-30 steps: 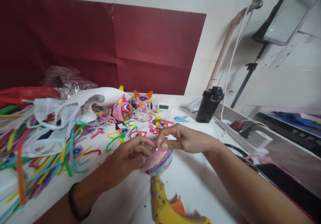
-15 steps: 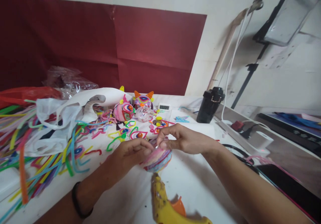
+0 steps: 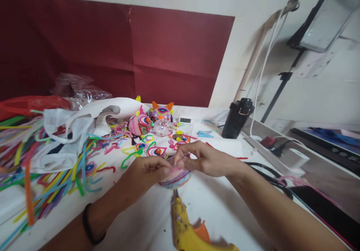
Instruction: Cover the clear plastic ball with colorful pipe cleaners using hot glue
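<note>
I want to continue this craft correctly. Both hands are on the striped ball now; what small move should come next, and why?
Probably press the strand end down with the right hand while the left hand steadies the striped ball. Both hands' fingers pinch at the ball's top, and the yellow glue gun lies put down just in front, so glue may be setting.

Our home craft table

We see pipe cleaners point(image 3: 56, 176) piled left of the glue gun point(image 3: 188, 232), finished figures point(image 3: 152, 119) behind it, red paper point(image 3: 126, 52) on the wall beyond.
</note>
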Motion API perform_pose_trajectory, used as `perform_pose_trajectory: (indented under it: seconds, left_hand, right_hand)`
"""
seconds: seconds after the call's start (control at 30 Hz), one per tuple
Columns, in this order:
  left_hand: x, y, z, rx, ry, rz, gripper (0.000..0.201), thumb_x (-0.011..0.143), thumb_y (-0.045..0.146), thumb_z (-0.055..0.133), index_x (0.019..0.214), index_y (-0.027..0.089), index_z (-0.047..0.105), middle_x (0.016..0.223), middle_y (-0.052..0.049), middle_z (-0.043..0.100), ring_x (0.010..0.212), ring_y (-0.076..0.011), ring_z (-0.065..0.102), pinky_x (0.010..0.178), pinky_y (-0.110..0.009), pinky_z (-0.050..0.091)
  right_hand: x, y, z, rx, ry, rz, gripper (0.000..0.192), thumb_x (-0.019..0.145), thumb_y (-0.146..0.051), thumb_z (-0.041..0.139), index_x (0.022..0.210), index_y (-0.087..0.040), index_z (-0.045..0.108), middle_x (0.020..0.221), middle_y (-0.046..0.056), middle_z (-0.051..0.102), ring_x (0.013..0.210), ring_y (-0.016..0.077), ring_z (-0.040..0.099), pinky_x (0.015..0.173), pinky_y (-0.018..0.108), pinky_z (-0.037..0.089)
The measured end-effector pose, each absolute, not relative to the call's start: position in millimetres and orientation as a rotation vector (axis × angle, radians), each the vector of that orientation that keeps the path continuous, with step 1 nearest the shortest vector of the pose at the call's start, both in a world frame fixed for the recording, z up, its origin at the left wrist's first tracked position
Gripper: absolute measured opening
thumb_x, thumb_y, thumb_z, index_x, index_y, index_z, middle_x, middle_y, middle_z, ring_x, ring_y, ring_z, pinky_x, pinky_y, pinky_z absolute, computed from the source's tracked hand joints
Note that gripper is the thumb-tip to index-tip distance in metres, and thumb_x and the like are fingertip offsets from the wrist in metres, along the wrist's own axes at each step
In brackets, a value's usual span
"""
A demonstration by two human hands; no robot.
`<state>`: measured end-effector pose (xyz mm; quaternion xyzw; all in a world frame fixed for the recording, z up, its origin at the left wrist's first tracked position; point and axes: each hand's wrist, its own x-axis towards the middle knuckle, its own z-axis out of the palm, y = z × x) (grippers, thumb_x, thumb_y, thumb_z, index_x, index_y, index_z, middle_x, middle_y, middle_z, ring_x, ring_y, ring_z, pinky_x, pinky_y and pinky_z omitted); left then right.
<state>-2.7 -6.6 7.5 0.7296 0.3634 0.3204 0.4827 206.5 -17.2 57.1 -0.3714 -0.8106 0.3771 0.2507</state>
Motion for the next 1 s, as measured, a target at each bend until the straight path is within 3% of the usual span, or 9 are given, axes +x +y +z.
perform_pose_trajectory:
  seconds: [0.37,0.73,1.0]
  left_hand:
    - [-3,-11,14,1.916,0.896,0.784,0.019,0.082,0.032,0.057,0.075,0.017,0.066,0.066,0.001,0.055,0.062,-0.0131,0.045,0.056,-0.024,0.035]
    - [-5,-4,8,1.834,0.827,0.724,0.020,0.083,0.033,0.058,0.084,0.016,0.068,0.072,0.001,0.058,0.068,-0.0134,0.049,0.061,-0.023,0.036]
    - [-7,-7,19,2.024,0.855,0.714,0.027,0.085,0.034,0.051,0.070,0.016,0.064,0.063,0.002,0.052,0.063,-0.0129,0.044,0.058,-0.023,0.033]
  right_hand:
    - [206,-18,53,-0.992,-2.253,1.050,0.018,0.085,-0.027,0.058,0.092,-0.012,0.067,0.084,0.004,0.065,0.078,0.0156,0.056,0.073,0.027,0.046]
    - [203,-17,51,-1.039,-2.207,1.060,0.008,0.081,-0.015,0.057,0.082,-0.010,0.063,0.072,0.001,0.057,0.068,0.0124,0.049,0.063,0.023,0.040]
    - [207,-14,50,-1.006,-2.198,1.078,0.010,0.080,-0.021,0.059,0.081,-0.012,0.062,0.071,0.000,0.056,0.067,0.0123,0.048,0.063,0.023,0.040]
